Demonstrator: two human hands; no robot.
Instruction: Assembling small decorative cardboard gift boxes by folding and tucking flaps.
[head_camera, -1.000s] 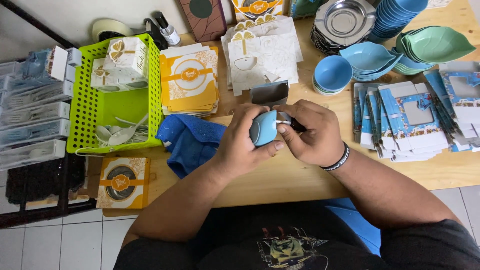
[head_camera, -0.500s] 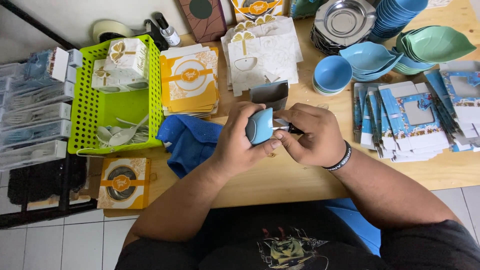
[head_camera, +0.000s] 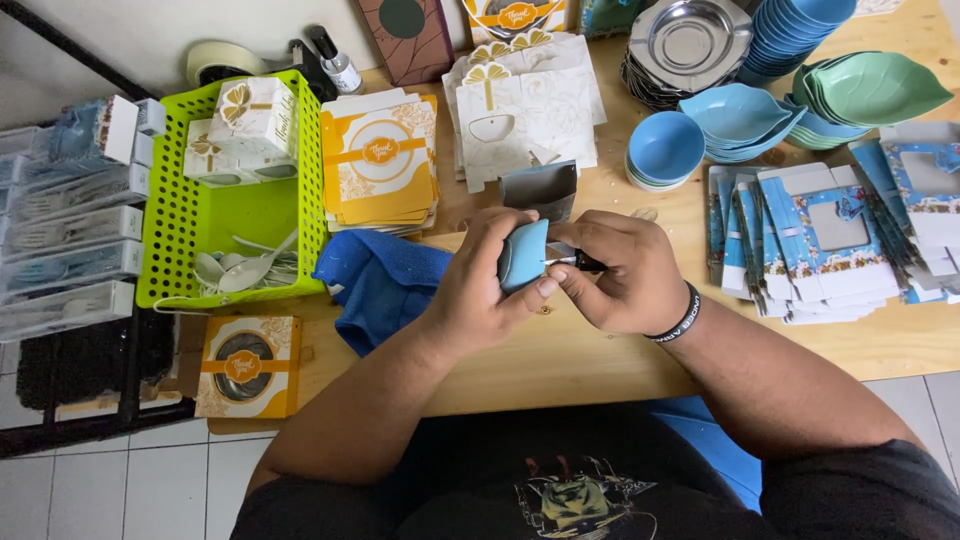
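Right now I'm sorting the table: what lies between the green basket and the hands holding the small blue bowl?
In the head view, a crumpled blue cloth lies on the wooden table between the green basket and the left hand gripping the small blue bowl.

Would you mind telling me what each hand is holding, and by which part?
The left hand grips a small blue bowl by its rim and outer wall. The right hand pinches a thin dark tool near its tip.

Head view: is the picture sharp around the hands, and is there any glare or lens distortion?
Head view: even, soft light; the left hand, the small blue bowl it holds and the right hand are sharp, no motion blur; bright glare on the steel dishes; the wooden table edge bows slightly, wide-lens distortion.
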